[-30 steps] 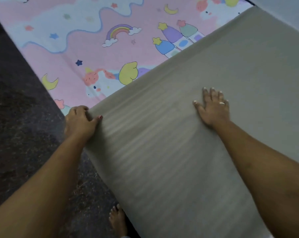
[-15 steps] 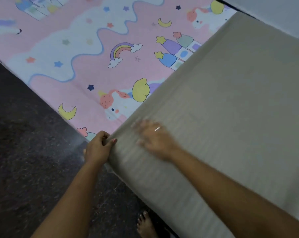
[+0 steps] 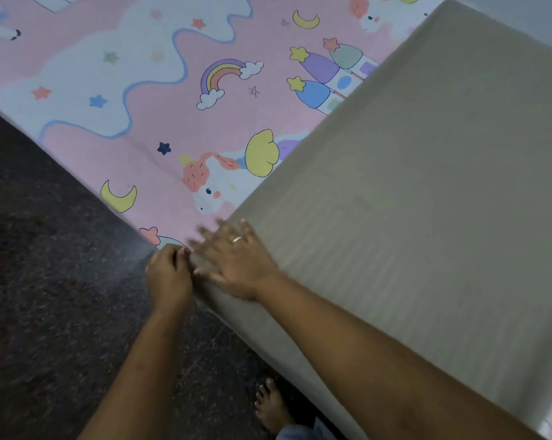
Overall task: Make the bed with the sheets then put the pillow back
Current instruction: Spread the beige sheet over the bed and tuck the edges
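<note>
Grey sheet under right hand

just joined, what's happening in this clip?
A person is making a bed. The left hand pinches the corner of a plain grey sheet at the bed's edge, while the right hand, blurred, lies flat on it beside that corner. The grey sheet partly covers a pink unicorn-print sheet. No pillow is in view.

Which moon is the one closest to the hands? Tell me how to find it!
Start on the pink unicorn sheet. Follow its edge along the dark floor toward the left hand. The yellow moon there sits left of the unicorn's face, unlike the far one.
</note>
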